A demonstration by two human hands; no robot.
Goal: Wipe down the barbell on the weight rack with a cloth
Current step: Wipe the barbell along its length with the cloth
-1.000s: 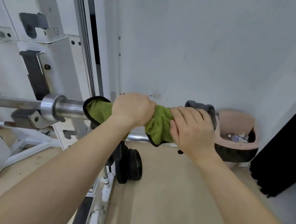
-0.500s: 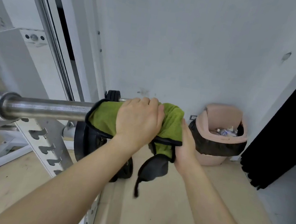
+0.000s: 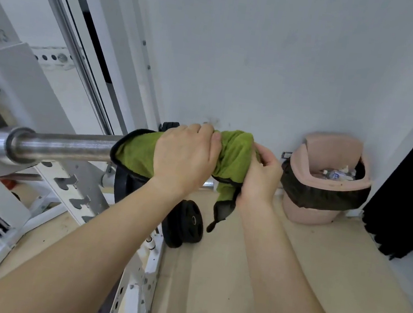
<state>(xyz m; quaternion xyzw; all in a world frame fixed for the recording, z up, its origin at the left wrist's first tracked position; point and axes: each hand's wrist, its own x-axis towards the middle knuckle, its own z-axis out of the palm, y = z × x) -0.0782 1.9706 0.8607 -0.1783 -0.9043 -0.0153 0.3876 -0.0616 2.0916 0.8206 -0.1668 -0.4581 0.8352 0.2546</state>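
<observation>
Right hand (image 3: 259,175) raised; barbell (image 3: 65,144) end cloth-hidden (image 3: 229,156).

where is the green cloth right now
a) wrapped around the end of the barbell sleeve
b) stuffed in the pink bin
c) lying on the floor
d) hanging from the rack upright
a: the green cloth covers the end of the barbell, with the left hand clamped over it and the right hand pinching its end.

My left hand (image 3: 184,157) has bare barbell (image 3: 65,144) sleeve open toward the collar. Past my right hand (image 3: 260,175) the bar's end faces the wall (image 3: 265,59), with the bin (image 3: 328,183) near. Below, plates (image 3: 186,223) and rack (image 3: 70,185) crowd the floor.
</observation>
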